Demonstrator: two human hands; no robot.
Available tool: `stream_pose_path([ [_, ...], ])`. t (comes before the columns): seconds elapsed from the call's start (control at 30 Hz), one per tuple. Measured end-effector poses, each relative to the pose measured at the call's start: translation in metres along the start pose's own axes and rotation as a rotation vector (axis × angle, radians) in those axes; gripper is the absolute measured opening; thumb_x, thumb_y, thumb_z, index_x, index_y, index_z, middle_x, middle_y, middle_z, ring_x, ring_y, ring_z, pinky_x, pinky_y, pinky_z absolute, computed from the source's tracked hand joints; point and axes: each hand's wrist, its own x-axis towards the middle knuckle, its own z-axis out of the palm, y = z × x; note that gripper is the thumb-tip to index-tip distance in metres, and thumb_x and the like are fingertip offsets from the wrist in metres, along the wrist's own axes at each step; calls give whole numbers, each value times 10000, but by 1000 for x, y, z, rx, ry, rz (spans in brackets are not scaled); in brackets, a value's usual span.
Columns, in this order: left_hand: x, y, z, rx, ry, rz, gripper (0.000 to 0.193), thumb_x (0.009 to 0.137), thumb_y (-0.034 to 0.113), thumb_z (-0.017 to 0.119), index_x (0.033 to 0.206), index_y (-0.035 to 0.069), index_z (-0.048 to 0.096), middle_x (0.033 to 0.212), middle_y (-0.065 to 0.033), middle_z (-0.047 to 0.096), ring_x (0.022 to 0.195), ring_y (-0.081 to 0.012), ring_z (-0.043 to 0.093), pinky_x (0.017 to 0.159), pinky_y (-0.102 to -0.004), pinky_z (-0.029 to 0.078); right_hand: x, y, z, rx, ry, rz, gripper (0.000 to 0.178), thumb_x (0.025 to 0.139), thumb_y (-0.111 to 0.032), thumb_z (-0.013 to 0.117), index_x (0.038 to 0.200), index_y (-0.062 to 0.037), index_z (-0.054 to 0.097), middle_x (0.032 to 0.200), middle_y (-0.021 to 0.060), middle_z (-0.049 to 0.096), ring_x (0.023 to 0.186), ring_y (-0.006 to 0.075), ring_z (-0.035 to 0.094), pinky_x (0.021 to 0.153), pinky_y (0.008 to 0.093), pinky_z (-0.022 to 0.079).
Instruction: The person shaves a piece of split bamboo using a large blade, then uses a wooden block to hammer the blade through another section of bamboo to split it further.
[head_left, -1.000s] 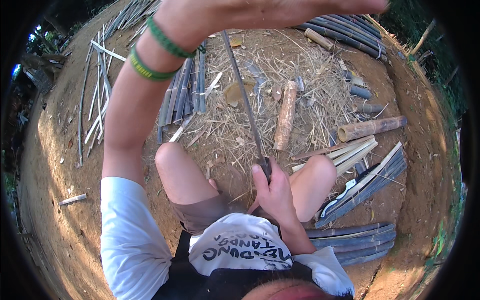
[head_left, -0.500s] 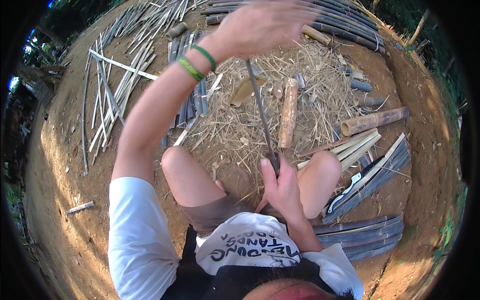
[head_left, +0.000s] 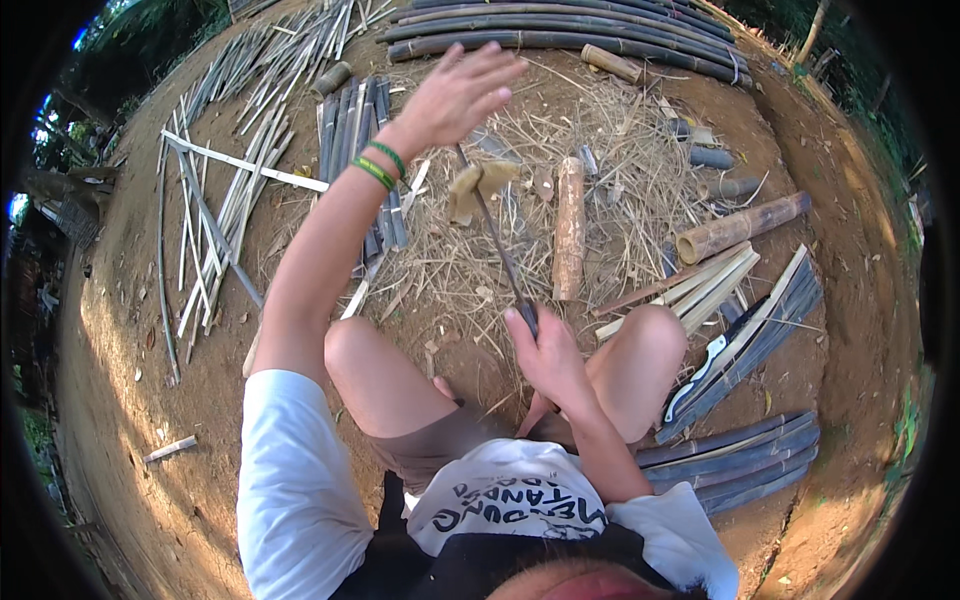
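Observation:
My right hand (head_left: 552, 362) is closed around the dark handle of a long, thin-bladed knife (head_left: 503, 250) between my knees. The blade slants up and to the left, crossing a short tan bamboo piece (head_left: 465, 197) whose shape is partly unclear. Above the blade's far end, my left hand (head_left: 452, 98) is raised with fingers spread and nothing in it. Green bands circle that wrist. A brown bamboo section (head_left: 569, 230) lies to the right of the blade on a bed of shavings (head_left: 630, 210).
Long dark bamboo poles (head_left: 570, 40) lie at the back. Split strips (head_left: 225, 215) are scattered at left. On the right are a hollow bamboo length (head_left: 745, 228), pale slats (head_left: 715, 285), a white-handled folding saw (head_left: 695, 380) and stacked dark bamboo halves (head_left: 735, 460).
My left hand has swung left and slightly nearer, and its blurred fingers now show spread. The knife leans a little further left, still in my right hand. The view has shifted slightly.

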Motion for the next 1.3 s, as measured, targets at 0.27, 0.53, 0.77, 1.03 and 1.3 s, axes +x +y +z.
stream_pose_path([
  [0.27, -91, 16, -64, -1019, 500, -1145, 726, 1083, 589, 405, 1447, -33, 496, 1337, -235, 594, 1196, -330, 607, 1039, -451, 469, 99, -27, 55, 385, 10, -37, 610, 1091, -536, 392, 1019, 24, 622, 886, 150, 658, 848, 302, 638, 762, 444, 496],
  [0.53, -142, 80, -61, -616, 15, -1158, 329, 946, 266, 763, 1072, -9, 633, 680, -39, 635, 499, -112, 594, 434, -272, 441, 201, -8, 77, 480, -165, -223, 730, 1033, -623, 478, 1238, 45, 690, 1272, 189, 660, 1173, 308, 631, 1033, 450, 479],
  [0.77, -162, -7, -76, -619, -173, -1097, 274, 934, 246, 773, 910, 4, 647, 609, -6, 573, 478, -84, 549, 452, -277, 432, 256, 308, 62, -577, 371, 411, 1060, 756, -448, 879, 1548, 21, 351, 1434, 377, 502, 1435, 465, 416, 1188, 490, 373],
  [1.03, -171, -28, -83, -562, -235, -1184, 210, 863, 159, 786, 844, 14, 636, 626, -16, 604, 470, -95, 571, 459, -276, 444, 281, 304, 33, -423, 248, 721, 1069, 645, -406, 938, 1438, 32, 371, 1219, 265, 690, 1128, 407, 692, 973, 455, 557],
  [1.3, -173, -34, -82, -626, -175, -1247, 203, 831, 138, 768, 848, 7, 613, 621, -32, 589, 452, -114, 556, 436, -299, 439, 301, 228, -33, 144, 332, 362, 610, 674, -318, 899, 1141, 38, 732, 1099, 185, 744, 996, 294, 711, 907, 416, 546],
])
